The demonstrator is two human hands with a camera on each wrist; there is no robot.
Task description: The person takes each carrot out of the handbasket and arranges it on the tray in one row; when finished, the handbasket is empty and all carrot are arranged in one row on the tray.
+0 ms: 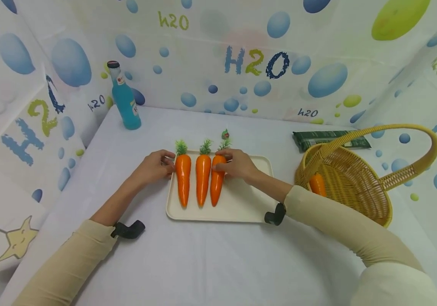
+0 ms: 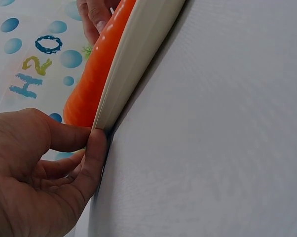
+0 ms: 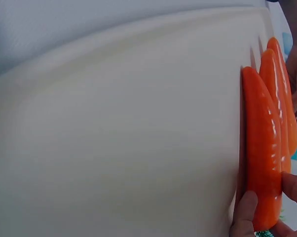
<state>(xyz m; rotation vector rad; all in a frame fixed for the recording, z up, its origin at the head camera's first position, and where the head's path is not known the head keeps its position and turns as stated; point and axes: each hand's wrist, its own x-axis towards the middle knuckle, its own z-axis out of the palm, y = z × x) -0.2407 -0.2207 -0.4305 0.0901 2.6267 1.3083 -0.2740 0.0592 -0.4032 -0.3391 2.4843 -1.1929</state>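
Note:
Three orange carrots with green leafy tops lie side by side, tips toward me, on a cream tray [image 1: 249, 202]. My right hand [image 1: 240, 164] grips the thick end of the rightmost carrot [image 1: 217, 185]; in the right wrist view, thumb and fingers lie on both sides of that carrot [image 3: 262, 143]. Beside it are the middle carrot [image 1: 203, 180] and the leftmost carrot [image 1: 183, 180]. At the tray's left edge is my left hand [image 1: 153, 165]. The left wrist view shows its thumb and finger pinching the tray's rim [image 2: 119, 94], close to the leftmost carrot [image 2: 89, 94].
A yellow wicker basket [image 1: 356, 182] with a tall handle stands at the right, an orange object [image 1: 318, 185] inside. Behind it lies a dark green packet [image 1: 314, 139]. A blue bottle [image 1: 126, 102] stands back left. One small green-and-red item [image 1: 225, 134] sits behind the tray.

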